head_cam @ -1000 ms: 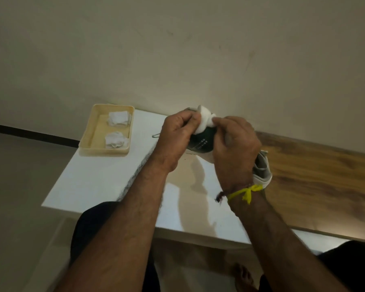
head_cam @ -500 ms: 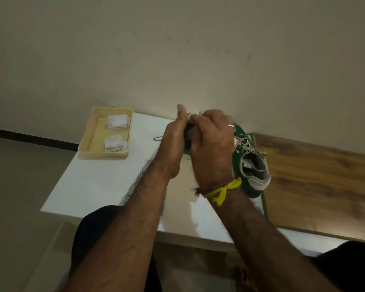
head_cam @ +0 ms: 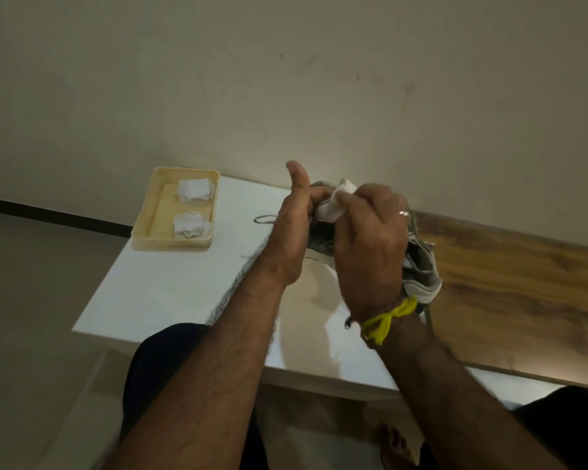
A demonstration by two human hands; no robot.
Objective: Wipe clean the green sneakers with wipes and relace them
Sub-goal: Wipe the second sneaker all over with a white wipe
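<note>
A green sneaker (head_cam: 421, 266) with a white sole and white laces is held above the white table (head_cam: 170, 286), mostly hidden behind my hands. My left hand (head_cam: 291, 232) holds the toe end, its fingers curled round the shoe and its thumb sticking straight up. My right hand (head_cam: 370, 245), with a ring and a yellow wrist thread, pinches a crumpled white wipe (head_cam: 335, 205) and presses it against the toe of the sneaker. A loose grey lace (head_cam: 263, 219) lies on the table beyond my left hand.
A cream tray (head_cam: 148, 218) at the table's far left corner holds two crumpled white wipes (head_cam: 194, 191). A wooden surface (head_cam: 523, 293) adjoins the table on the right. A plain wall stands right behind. My bare foot shows under the table.
The right hand has shifted back toward the toe with the wipe. The left thumb has lifted off the shoe and now points up. The sneaker's heel has dropped behind the right hand.
</note>
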